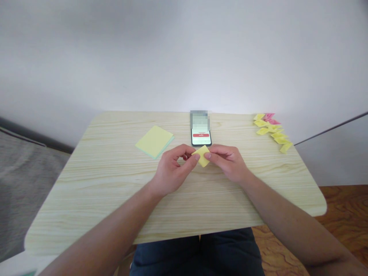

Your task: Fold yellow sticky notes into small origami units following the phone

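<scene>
Left of centre in the frame, one stack of square paper (155,141) lies askew on the table (94,199), yellow on top with blue-green showing beneath. Next comes your left hand (174,170), its forearm rising from the lower left; you pinch one small folded yellow paper (203,151) with your thumb laid over it. That paper sits at mid-frame, held from both sides. Just above it in the frame lies one lit phone (201,140). Your right hand (231,165) pinches the paper's other side, forearm slanting in from the lower right. At the right, folded pieces (279,137) lie clustered: apparently two pink, at least six yellow, overlapping too much for you to count exactly.
</scene>
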Available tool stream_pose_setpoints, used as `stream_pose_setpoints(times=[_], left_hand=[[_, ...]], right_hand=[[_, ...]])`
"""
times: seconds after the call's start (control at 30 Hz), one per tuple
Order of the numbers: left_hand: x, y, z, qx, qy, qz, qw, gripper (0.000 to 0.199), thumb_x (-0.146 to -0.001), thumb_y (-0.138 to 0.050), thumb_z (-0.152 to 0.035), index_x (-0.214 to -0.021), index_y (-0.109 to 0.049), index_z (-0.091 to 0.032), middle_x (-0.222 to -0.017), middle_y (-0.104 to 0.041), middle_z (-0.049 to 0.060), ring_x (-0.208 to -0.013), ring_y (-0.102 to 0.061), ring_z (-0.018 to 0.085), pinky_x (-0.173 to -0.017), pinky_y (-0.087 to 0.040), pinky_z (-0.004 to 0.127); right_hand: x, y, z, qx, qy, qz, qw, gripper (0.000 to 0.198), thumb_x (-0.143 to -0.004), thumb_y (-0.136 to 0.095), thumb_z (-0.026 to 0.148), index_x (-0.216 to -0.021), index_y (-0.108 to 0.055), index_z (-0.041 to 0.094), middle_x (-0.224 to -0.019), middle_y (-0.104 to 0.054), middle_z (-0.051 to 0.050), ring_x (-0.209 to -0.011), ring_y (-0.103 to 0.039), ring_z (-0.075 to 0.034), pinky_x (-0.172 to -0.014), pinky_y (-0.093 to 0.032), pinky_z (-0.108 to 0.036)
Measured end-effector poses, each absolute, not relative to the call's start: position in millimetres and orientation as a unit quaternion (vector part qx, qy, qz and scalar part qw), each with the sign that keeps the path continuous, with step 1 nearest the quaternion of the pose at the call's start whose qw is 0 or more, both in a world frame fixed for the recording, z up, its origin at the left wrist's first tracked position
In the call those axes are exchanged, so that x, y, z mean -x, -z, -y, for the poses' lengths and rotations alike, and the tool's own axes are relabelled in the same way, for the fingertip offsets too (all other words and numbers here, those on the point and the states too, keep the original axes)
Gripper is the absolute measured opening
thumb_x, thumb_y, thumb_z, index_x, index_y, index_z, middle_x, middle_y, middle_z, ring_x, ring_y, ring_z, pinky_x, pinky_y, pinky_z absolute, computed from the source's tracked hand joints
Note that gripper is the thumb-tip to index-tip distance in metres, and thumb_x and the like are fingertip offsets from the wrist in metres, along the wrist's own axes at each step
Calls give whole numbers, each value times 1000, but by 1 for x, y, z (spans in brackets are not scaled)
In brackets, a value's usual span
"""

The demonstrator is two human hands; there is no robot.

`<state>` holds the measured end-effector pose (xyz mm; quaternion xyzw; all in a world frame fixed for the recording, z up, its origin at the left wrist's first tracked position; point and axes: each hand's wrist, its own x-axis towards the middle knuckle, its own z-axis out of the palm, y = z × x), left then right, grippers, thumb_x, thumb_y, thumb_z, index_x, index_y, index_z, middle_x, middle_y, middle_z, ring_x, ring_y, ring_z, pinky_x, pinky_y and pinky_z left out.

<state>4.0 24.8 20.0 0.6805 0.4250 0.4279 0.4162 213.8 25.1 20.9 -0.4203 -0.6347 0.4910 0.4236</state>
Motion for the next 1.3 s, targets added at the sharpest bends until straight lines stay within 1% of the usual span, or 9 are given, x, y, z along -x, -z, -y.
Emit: stream_pose_setpoints(times=[0.17, 0.3, 0.4, 0.53, 0.73, 1.03, 1.3], left_hand=[[-5, -24, -23, -698, -395, -421, 424, 18, -95, -64, -33, -86, -69, -18, -81, -67, 1, -75, -55, 14, -66, -42, 26], [-6, -26, -23, -712, -378, -411, 426, 18, -94, -64, -31, -82, -68, -17, -79, -66, 1, -74, -56, 14, -67, -43, 26], [-7, -26, -24, -705, -390, -416, 421, 17, -92, -67, -30, -81, -67, -17, -78, -65, 1, -74, -56, 14, -69, -44, 27], [-6, -21, -26, -675, -435, -411, 431, 15, -90, -72, -31, -84, -69, -17, -81, -67, 1, -77, -57, 14, -73, -46, 28], [-3, -15, -26, -660, -470, -391, 435, 11, -89, -74, -28, -87, -70, -18, -80, -67, 1, -76, -57, 14, -73, -45, 29], [-3, -16, -26, -662, -474, -386, 433, 14, -88, -75, -27, -81, -68, -18, -77, -65, 2, -75, -55, 15, -72, -45, 30], [-1, -15, -27, -651, -472, -380, 458, 15, -89, -75, -28, -80, -68, -18, -75, -63, 1, -73, -53, 14, -70, -43, 31]], right_hand=[[-214, -18, -24, 413, -508, 622, 429, 21, -90, -73, 41, -95, -78, 22, -88, -73, -4, -80, -64, -18, -73, -50, -32], [-213, -16, -24, 419, -508, 609, 441, 18, -88, -75, 40, -91, -76, 22, -83, -71, -3, -74, -62, -17, -68, -48, -30], [-213, -16, -25, 416, -494, 615, 452, 15, -88, -76, 36, -88, -76, 22, -83, -71, -2, -75, -61, -17, -70, -48, -31], [-214, -18, -25, 413, -484, 615, 466, 12, -87, -77, 33, -86, -77, 21, -83, -70, -2, -76, -60, -16, -71, -47, -31], [-213, -17, -27, 404, -478, 618, 476, 10, -87, -77, 31, -85, -78, 21, -82, -70, -2, -77, -61, -16, -71, -47, -31], [-215, -15, -27, 403, -473, 627, 469, 10, -88, -77, 32, -88, -79, 22, -86, -71, -3, -79, -63, -17, -72, -49, -33], [-215, -17, -27, 400, -472, 631, 469, 9, -87, -77, 32, -88, -80, 23, -87, -72, -4, -81, -64, -18, -72, -48, -33]])
